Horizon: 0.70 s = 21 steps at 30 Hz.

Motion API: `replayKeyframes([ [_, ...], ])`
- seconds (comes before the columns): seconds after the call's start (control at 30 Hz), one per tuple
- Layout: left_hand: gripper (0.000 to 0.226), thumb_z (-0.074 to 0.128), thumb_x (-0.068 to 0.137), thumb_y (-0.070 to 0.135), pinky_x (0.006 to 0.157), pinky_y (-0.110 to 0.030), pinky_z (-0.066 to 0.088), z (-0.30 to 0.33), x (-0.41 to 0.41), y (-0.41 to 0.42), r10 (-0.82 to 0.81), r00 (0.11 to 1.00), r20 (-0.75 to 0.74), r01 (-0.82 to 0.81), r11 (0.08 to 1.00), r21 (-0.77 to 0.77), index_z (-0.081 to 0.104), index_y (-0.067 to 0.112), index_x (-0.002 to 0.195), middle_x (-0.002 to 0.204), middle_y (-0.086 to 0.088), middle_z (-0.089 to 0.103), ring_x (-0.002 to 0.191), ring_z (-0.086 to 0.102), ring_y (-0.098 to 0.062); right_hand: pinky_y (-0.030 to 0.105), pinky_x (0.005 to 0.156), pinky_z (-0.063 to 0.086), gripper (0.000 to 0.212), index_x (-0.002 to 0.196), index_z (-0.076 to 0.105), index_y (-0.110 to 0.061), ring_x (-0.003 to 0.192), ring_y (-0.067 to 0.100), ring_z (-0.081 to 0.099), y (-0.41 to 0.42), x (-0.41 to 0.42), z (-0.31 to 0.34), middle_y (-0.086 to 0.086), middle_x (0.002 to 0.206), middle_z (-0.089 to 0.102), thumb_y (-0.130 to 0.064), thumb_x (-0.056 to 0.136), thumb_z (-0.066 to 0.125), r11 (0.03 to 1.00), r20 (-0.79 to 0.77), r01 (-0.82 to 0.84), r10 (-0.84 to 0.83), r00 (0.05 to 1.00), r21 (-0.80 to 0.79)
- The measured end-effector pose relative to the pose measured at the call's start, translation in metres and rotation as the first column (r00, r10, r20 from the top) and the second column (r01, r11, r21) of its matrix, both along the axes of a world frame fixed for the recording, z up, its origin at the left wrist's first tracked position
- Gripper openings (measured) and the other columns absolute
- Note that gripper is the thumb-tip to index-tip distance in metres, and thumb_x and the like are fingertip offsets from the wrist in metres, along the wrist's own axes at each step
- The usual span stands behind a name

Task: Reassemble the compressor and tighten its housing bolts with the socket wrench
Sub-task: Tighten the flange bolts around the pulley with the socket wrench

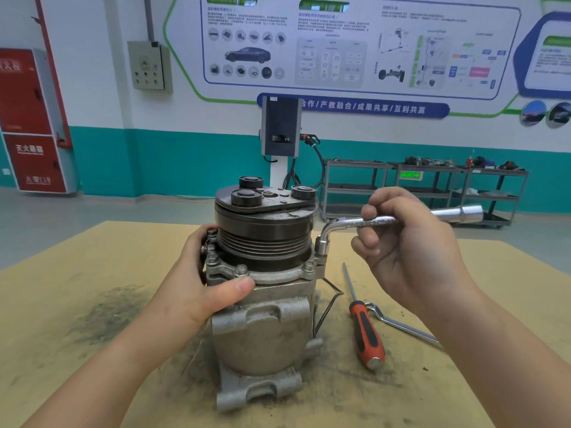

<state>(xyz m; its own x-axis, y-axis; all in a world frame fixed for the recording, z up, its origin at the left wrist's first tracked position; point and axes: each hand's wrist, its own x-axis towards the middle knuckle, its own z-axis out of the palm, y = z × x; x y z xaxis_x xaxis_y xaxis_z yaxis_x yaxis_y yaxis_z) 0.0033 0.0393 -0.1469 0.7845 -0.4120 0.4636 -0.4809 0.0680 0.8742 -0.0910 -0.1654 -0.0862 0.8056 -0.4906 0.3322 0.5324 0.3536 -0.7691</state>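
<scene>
The compressor (262, 291) is standing upright near the middle of the table (77, 273), its pulley (264, 233) on top and its grey housing below, with dark grit lying scattered around its base. The left hand (197, 279) is gripping the housing from the left, thumb lying across the front just under the flange and fingers curling round the far side beside a bolt (212, 233). More bolts are sitting along the flange at the front, one (241, 270) just above the thumb. The right hand (408, 242) is grasping the long arm of the L-shaped wrench (349, 223), fingers wrapping round the shaft. The wrench's short end is pointing down onto the flange at the compressor's right edge; the bolt under it is hidden. Its other socket end is sticking out past the hand to the right. A screwdriver (366, 332) with a red and black handle is lying on the table just right of the compressor, and a bent spanner (401, 327) is lying beside it.
</scene>
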Motion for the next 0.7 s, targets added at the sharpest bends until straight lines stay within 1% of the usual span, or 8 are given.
replayKeyframes([
  [0.1,0.079,0.073,0.037,0.055,0.071,-0.009,0.049,-0.001,0.002,0.002,0.015,1.0,0.013,-0.015,1.0,0.027,0.045,0.046,0.111,0.109,0.021,0.064,0.095,0.062,0.012,0.02,0.039,0.034,0.044,0.059,0.061,-0.019,0.035,0.017,0.043,0.008,-0.004,-0.002,0.004,0.056,0.056,0.004,0.087,0.037,0.97,0.095,0.121,-0.103,0.99,-0.209],
  [0.17,0.081,0.071,0.037,0.058,0.073,-0.007,0.047,-0.001,0.004,0.003,0.022,1.0,0.019,-0.022,0.999,0.042,0.045,0.046,0.113,0.111,0.022,0.063,0.097,0.061,0.013,0.02,0.039,0.036,0.037,0.059,0.061,-0.021,0.036,0.018,0.047,0.013,-0.007,-0.006,0.001,0.057,0.059,0.0,0.08,0.04,0.901,0.157,0.244,-0.199,0.967,-0.358],
  [0.23,0.081,0.071,0.037,0.058,0.072,-0.002,0.045,-0.001,0.004,0.002,0.019,1.0,0.021,-0.02,0.999,0.045,0.044,0.046,0.113,0.109,0.024,0.063,0.097,0.06,0.016,0.023,0.039,0.036,0.032,0.061,0.061,-0.02,0.037,0.018,0.048,0.017,-0.008,-0.009,0.001,0.057,0.061,-0.003,0.077,0.04,0.823,0.206,0.338,-0.272,0.94,-0.456],
  [0.37,0.08,0.071,0.037,0.053,0.068,0.001,0.042,-0.002,0.002,0.001,0.0,1.0,0.011,0.0,1.0,0.01,0.045,0.041,0.111,0.097,0.037,0.065,0.091,0.06,0.019,0.023,0.041,0.039,0.03,0.062,0.06,-0.02,0.04,0.018,0.05,0.021,-0.011,-0.015,0.001,0.06,0.061,-0.004,0.077,0.04,0.743,0.271,0.418,-0.32,0.908,-0.523],
  [0.43,0.079,0.071,0.037,0.054,0.068,0.001,0.042,-0.002,0.002,0.001,0.014,1.0,0.025,-0.015,1.0,0.015,0.045,0.041,0.111,0.095,0.042,0.063,0.09,0.06,0.019,0.022,0.042,0.04,0.03,0.065,0.061,-0.022,0.042,0.017,0.052,0.023,-0.011,-0.016,0.0,0.062,0.062,-0.004,0.077,0.04,0.665,0.305,0.452,-0.334,0.892,-0.595],
  [0.5,0.078,0.072,0.038,0.056,0.067,0.002,0.042,-0.002,0.004,0.002,0.028,0.999,0.044,-0.03,0.999,0.024,0.045,0.043,0.11,0.093,0.044,0.062,0.089,0.06,0.019,0.021,0.043,0.041,0.029,0.066,0.061,-0.025,0.047,0.015,0.052,0.022,-0.012,-0.015,-0.006,0.064,0.063,-0.007,0.078,0.043,0.579,0.341,0.482,-0.342,0.876,-0.657],
  [0.6,0.077,0.073,0.036,0.054,0.064,0.001,0.043,-0.003,0.006,0.001,0.04,0.999,0.028,-0.041,0.999,0.006,0.045,0.044,0.107,0.09,0.042,0.063,0.086,0.061,0.019,0.016,0.054,0.043,0.025,0.07,0.061,-0.03,0.059,0.009,0.057,0.021,-0.014,-0.012,-0.013,0.068,0.062,-0.015,0.079,0.044,0.425,0.425,0.533,-0.326,0.844,-0.732],
  [0.7,0.078,0.074,0.036,0.053,0.065,0.0,0.044,-0.005,0.008,0.001,0.05,0.998,0.024,-0.049,0.999,-0.009,0.047,0.043,0.108,0.093,0.037,0.066,0.086,0.062,0.016,0.021,0.056,0.047,0.024,0.078,0.064,-0.03,0.063,0.01,0.06,0.021,-0.016,-0.01,-0.01,0.072,0.06,-0.018,0.083,0.045,0.325,0.472,0.569,-0.332,0.817,-0.755],
])
